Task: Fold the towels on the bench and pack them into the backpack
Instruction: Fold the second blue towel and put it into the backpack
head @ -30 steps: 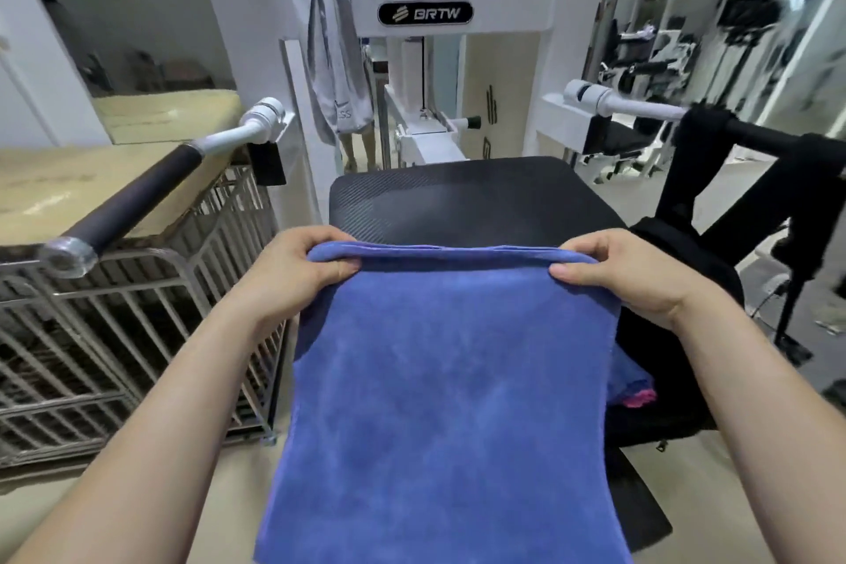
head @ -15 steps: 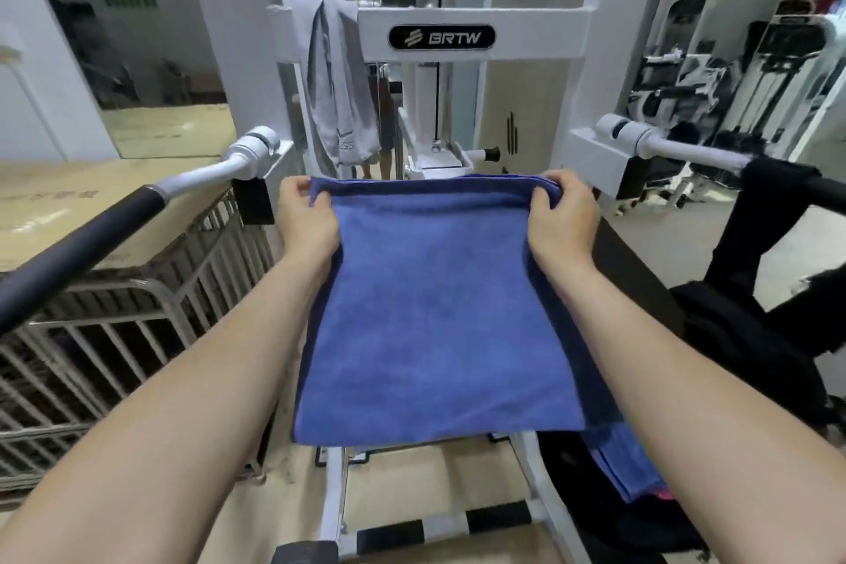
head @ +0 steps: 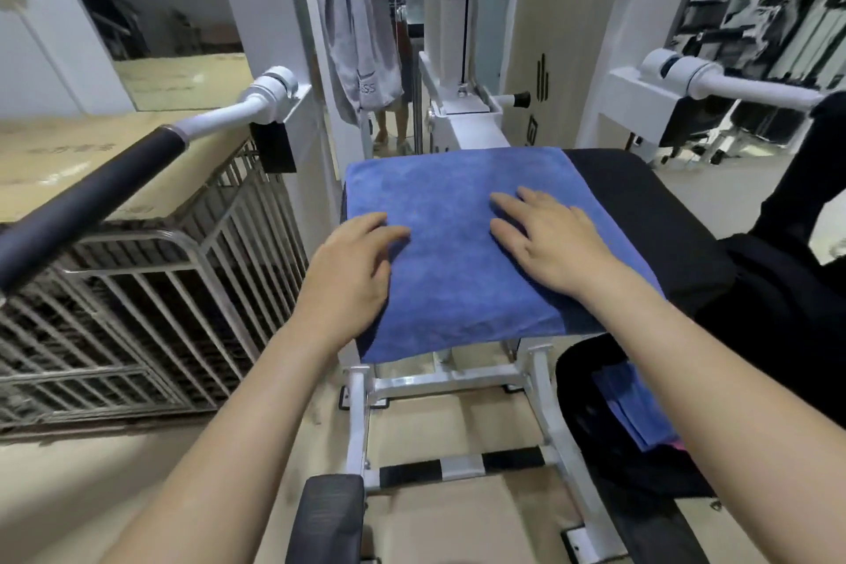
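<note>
On the bench (head: 641, 206), flat blue towel (head: 439, 197), long axis front-to-back.

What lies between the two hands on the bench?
Only bare blue towel shows between the left hand and right hand, both resting flat on it, in the head view.

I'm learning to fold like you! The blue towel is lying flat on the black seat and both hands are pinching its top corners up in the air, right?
Not quite. In the head view the blue towel does lie on the black seat, but the left hand and right hand rest flat and open on it, pinching nothing.
</note>
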The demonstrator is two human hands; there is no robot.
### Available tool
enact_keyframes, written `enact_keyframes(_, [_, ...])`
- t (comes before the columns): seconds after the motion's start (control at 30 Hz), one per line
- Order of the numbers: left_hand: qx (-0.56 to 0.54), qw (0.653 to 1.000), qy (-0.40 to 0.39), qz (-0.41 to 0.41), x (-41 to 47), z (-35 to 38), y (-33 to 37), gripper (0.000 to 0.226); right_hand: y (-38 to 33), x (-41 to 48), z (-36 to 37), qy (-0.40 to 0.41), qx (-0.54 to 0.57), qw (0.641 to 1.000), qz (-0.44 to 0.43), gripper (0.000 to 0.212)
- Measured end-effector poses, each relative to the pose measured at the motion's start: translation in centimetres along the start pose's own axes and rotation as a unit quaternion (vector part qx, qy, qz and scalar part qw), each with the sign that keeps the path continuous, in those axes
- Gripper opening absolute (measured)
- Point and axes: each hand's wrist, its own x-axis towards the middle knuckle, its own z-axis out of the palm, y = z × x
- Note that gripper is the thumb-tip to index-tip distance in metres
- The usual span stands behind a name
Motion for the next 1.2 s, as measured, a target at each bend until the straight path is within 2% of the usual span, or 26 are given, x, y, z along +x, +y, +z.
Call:
enact_keyframes(0.07, [-0.061, 0.983, 0.122, -0.122, -2.9, -0.5, -0.1, 0.020, -2.3, -4.0, 0.6, 0.009, 0.013, 0.999, -0.044, 0.062])
enact_keyframes(0.1, [-0.103, 0.966, 0.142, -0.191, -4.5, -0.7, 0.4, 0.015, -3.5, -6.2, 1.2, 0.011, 0.010, 0.997, -0.070, 0.065])
enact_keyframes(0.17, [-0.241, 0.909, 0.117, -0.320, -7.0, -0.4, 1.5, 0.024, -5.3, -9.4, 2.6, 0.026, -0.029, 0.992, -0.124, 0.070])
enact_keyframes(0.23, [-0.347, 0.844, 0.071, -0.403, -8.4, -0.1, 2.3, 0.034, -6.3, -10.6, 4.0, 0.052, -0.081, 0.984, -0.150, 0.082])
enact_keyframes(0.27, [-0.377, 0.824, 0.057, -0.419, -8.8, -0.1, 2.6, 0.037, -6.6, -10.8, 4.5, 0.064, -0.094, 0.983, -0.146, 0.089])
enact_keyframes(0.33, [-0.409, 0.812, 0.065, -0.412, -9.2, -0.2, 3.1, 0.043, -7.2, -10.8, 4.9, 0.089, -0.091, 0.984, -0.122, 0.091])
enact_keyframes(0.43, [-0.433, 0.820, 0.078, -0.366, -9.2, -1.1, 3.8, 0.041, -7.5, -10.6, 5.4, 0.133, -0.086, 0.981, -0.114, 0.083])
enact_keyframes(0.53, [-0.461, 0.827, 0.037, -0.321, -9.0, -2.5, 3.7, 0.020, -7.1, -10.3, 5.5, 0.147, -0.090, 0.978, -0.116, 0.079])
enact_keyframes(0.6, [-0.500, 0.811, -0.002, -0.302, -9.1, -3.1, 2.9, 0.025, -6.5, -10.3, 5.5, 0.159, -0.094, 0.976, -0.114, 0.072])
enact_keyframes(0.67, [-0.510, 0.817, -0.045, -0.265, -9.2, -3.5, 1.8, 0.041, -5.9, -10.2, 5.3, 0.171, -0.093, 0.973, -0.122, 0.065])
enact_keyframes(0.7, [-0.480, 0.842, -0.059, -0.239, -9.2, -3.5, 1.4, 0.050, -5.6, -10.1, 5.1, 0.174, -0.090, 0.972, -0.129, 0.062])
enact_keyframes(0.77, [-0.343, 0.922, -0.037, -0.178, -8.9, -3.1, 1.1, 0.055, -5.2, -9.6, 4.6, 0.177, -0.077, 0.971, -0.144, 0.058])
enact_keyframes(0.83, [-0.207, 0.972, 0.035, -0.106, -8.4, -2.6, 1.3, 0.034, -5.1, -9.4, 3.9, 0.166, -0.065, 0.972, -0.155, 0.058])
enact_keyframes(0.87, [-0.167, 0.981, 0.065, -0.075, -8.2, -2.5, 1.3, 0.021, -5.0, -9.4, 3.5, 0.153, -0.063, 0.974, -0.154, 0.060])
enact_keyframes(0.97, [-0.076, 0.990, 0.123, -0.006, -7.8, -2.7, 0.8, 0.024, -3.6, -9.7, 2.5, 0.119, -0.052, 0.984, -0.123, 0.065])
enact_keyframes(1.07, [-0.049, 0.989, 0.109, 0.088, -8.0, -3.1, 0.4, 0.023, -2.7, -10.7, 0.7, 0.123, 0.007, 0.990, -0.068, 0.057])
enact_keyframes(1.13, [-0.099, 0.990, 0.060, 0.081, -8.7, -3.5, 0.7, 0.027, -2.5, -11.5, -1.0, 0.097, 0.047, 0.993, -0.040, 0.044])
enact_keyframes(1.2, [-0.145, 0.988, 0.046, 0.022, -9.2, -4.1, 0.8, 0.027, -2.3, -12.3, -2.4, 0.051, 0.070, 0.996, -0.034, 0.032])
